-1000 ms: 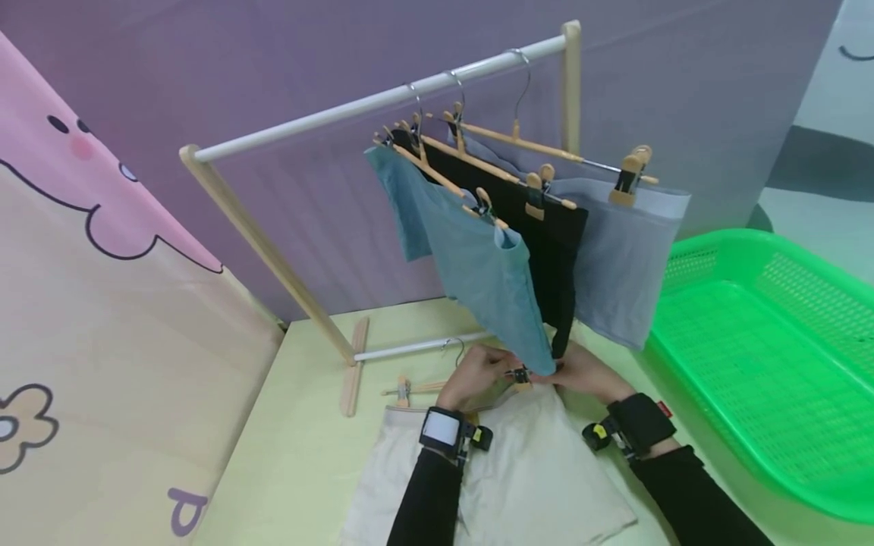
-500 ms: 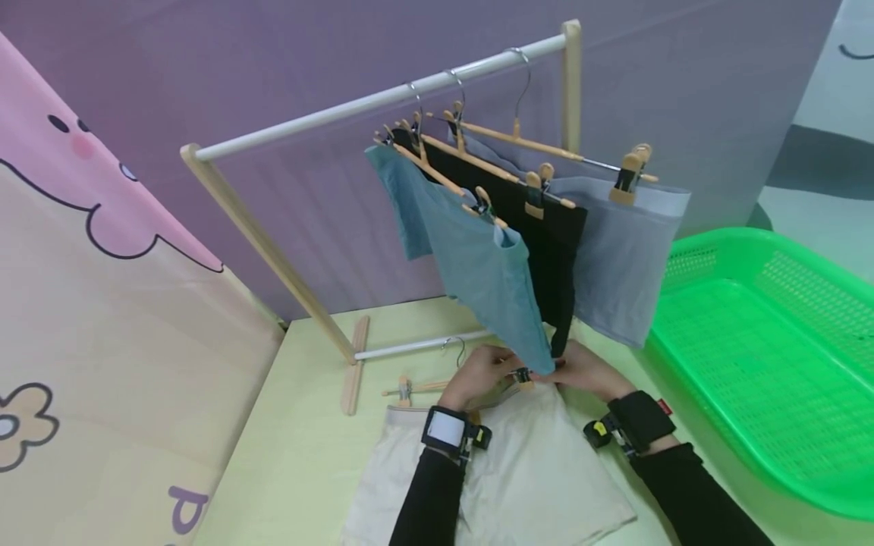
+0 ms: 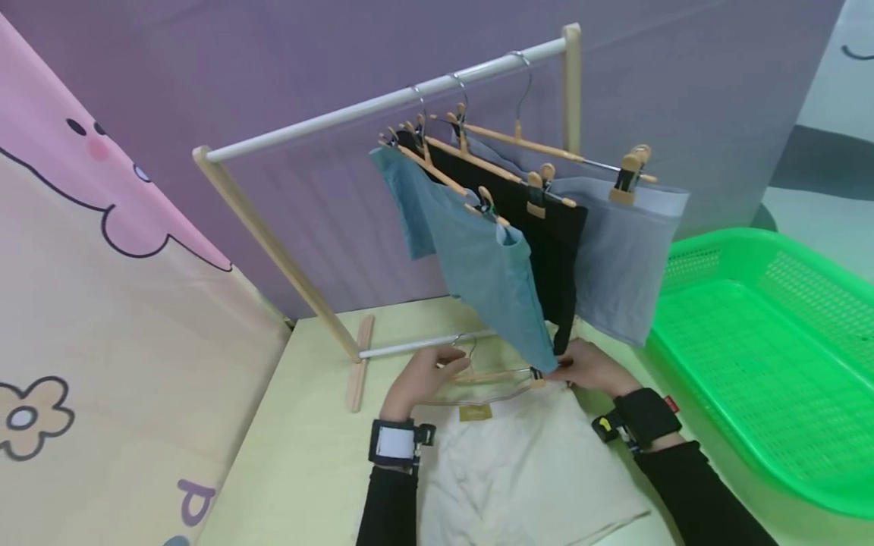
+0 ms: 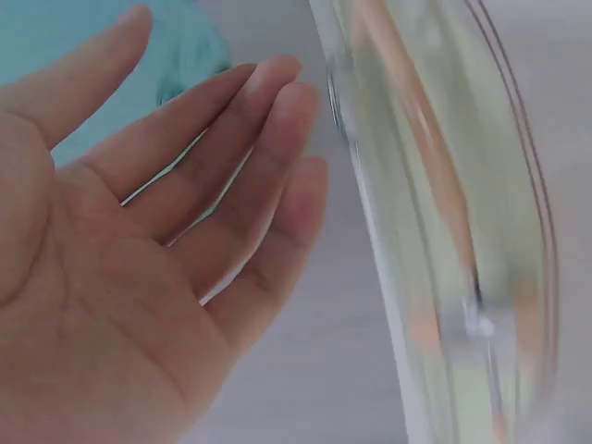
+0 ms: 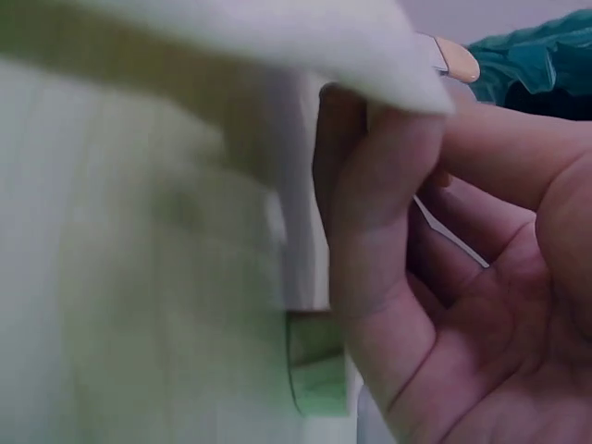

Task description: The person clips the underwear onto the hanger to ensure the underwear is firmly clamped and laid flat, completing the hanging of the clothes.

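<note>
Cream shorts (image 3: 519, 462) lie on the table, waistband away from me, with a tan label (image 3: 475, 412) inside. A clip hanger (image 3: 495, 374) lies along the waistband, and its right clip (image 3: 537, 377) sits at the right corner. My right hand (image 3: 590, 369) pinches that corner of the shorts; in the right wrist view the cream cloth (image 5: 370, 46) is between thumb and index finger. Near the hanger's left part is my left hand (image 3: 419, 379), holding nothing. In the left wrist view its fingers (image 4: 291, 199) are apart from the blurred hanger (image 4: 425, 129).
Over the table stands a rack with a white rail (image 3: 382, 102). Teal shorts (image 3: 478, 265), black shorts (image 3: 556, 265) and grey shorts (image 3: 614, 265) hang from it, low over my right hand. A green basket (image 3: 758, 235) stands to the right.
My left hand has left the right clip and moved left to the hanger's other side, uncovering the label and waistband. The shorts and hanger shift slightly right. My right hand stays at the corner.
</note>
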